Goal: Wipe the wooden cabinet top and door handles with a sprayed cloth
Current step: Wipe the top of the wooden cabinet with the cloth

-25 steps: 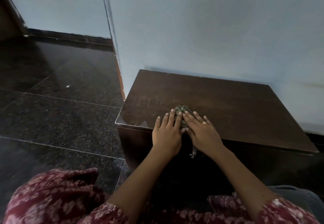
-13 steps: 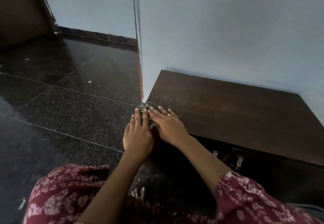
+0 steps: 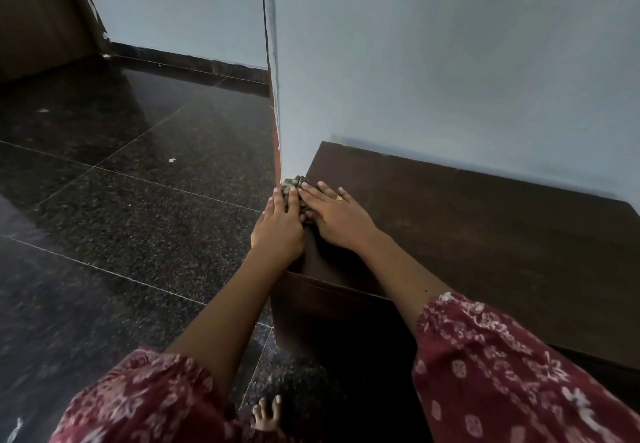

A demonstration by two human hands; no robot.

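Note:
A low dark wooden cabinet stands against the pale wall. Its flat top fills the right half of the view. A small greenish cloth lies bunched at the top's left edge, close to the wall corner. My left hand and my right hand press flat on the cloth side by side, fingers pointing away from me. The right hand wears a gold ring. Most of the cloth is hidden under the fingers. No door handles show.
A pale wall rises right behind the cabinet, and its corner juts out at the cabinet's left end. Dark polished stone floor spreads to the left. My bare toes show at the bottom, beside the cabinet's front.
Both hands slid the cloth from the middle of the front edge leftward, then back along the top's left edge toward the wall. The view swung left; the door handles left the frame.

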